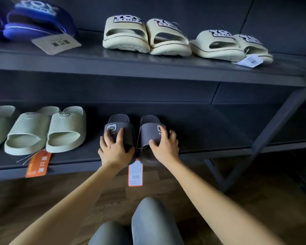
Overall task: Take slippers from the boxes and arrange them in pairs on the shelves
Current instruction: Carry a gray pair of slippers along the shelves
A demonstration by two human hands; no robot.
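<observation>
Grey-trousered knees (148, 223) sit nearest, at 6 o'clock, over a wooden floor (42, 200). Beyond them the left hand (113, 149) curls round the strap of the left dark slipper (118, 122), and the right hand (164, 145) grips the strap of the right dark slipper (149, 128). Both slippers stand close side by side at the front of the lower shelf (210, 135), with an orange tag (135, 174) hanging between them. Green slippers (65, 129) rest at 9 o'clock. Farther off, on the upper shelf (148, 68), cream slippers (124, 36) lie at 12 o'clock and blue slippers (37, 22) at 11.
</observation>
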